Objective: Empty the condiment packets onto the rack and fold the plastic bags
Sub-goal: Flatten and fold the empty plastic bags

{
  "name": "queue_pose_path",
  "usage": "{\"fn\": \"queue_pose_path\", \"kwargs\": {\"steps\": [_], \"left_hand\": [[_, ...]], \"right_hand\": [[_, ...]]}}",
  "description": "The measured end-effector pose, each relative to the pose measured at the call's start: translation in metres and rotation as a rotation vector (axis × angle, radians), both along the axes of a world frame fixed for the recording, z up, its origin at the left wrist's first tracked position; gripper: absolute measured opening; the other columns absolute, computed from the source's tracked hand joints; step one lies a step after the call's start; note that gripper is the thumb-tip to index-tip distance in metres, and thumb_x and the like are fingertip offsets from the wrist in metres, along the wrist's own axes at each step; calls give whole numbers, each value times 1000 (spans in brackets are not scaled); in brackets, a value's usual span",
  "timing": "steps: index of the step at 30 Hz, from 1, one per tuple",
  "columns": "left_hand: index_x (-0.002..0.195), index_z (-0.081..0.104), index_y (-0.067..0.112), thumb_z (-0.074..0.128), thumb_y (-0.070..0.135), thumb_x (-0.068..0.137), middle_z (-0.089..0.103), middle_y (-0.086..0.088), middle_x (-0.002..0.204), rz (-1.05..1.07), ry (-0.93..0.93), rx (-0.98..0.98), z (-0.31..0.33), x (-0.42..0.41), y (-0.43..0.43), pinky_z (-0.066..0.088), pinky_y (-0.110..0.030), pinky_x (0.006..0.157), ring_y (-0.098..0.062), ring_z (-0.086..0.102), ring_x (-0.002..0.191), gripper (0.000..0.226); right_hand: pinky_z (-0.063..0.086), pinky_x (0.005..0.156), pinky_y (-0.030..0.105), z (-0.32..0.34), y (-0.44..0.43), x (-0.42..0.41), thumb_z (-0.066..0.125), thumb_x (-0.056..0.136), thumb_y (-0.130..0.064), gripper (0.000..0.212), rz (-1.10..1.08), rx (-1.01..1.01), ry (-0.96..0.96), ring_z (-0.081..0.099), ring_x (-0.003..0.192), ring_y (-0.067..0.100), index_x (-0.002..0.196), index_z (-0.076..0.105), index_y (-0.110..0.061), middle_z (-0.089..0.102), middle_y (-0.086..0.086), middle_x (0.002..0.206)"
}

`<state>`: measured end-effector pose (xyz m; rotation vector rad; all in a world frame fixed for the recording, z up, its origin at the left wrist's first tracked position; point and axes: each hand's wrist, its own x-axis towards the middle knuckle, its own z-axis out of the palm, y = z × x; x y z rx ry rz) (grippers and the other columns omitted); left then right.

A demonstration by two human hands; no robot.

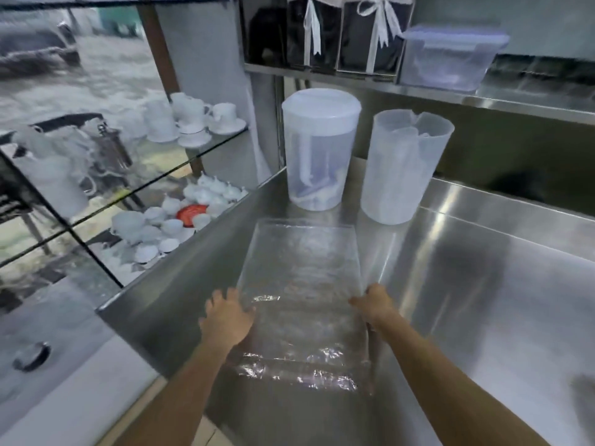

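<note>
A clear plastic bag [301, 284] lies flat on the steel counter [467, 300], stretching from near the front edge toward the two pitchers. My left hand [227, 317] rests on its left edge with fingers spread. At the right edge, my right hand [373, 304] has its fingers curled on the bag, seemingly pinching it. The near end of the bag is wrinkled and shiny. No condiment packets are visible.
Two translucent pitchers stand behind the bag: a lidded one [320, 149] and an open one [405, 169]. A clear lidded box [450, 56] and black ribboned boxes [338, 30] sit on the upper shelf. Glass shelves with white cups [190, 120] are at left.
</note>
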<state>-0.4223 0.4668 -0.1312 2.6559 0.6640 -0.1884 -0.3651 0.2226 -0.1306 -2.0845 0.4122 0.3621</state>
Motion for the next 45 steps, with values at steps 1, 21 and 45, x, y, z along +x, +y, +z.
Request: {"fn": "queue_pose_path", "kwargs": {"steps": [1,21,45], "left_hand": [[132,38,14,54,47,84,37,-14,139,62,31,-17,-3,1,7,32,-49,104,-32,32,131,60],[83,61,5,60,19,88,65,-11,53,-111,660,-955,-4,22,0,44,-15,36,-15,60,42,14],[107,56,23,59,-7,83,74,-20,85,-307,446,-1117,-4,21,-117,60,-38,59,-27,72,70,39]], "right_hand": [[43,43,22,-2,3,0,68,76,-5,14,-49,57,-2,52,52,15,72,54,-5,55,8,62],[31,34,17,-14,-100,-56,46,75,22,30,-46,421,137,45,33,16,60,58,-1,52,10,45],[54,47,29,-6,-186,-138,60,82,-2,6,-192,691,127,67,52,29,77,58,-1,68,23,71]]}}
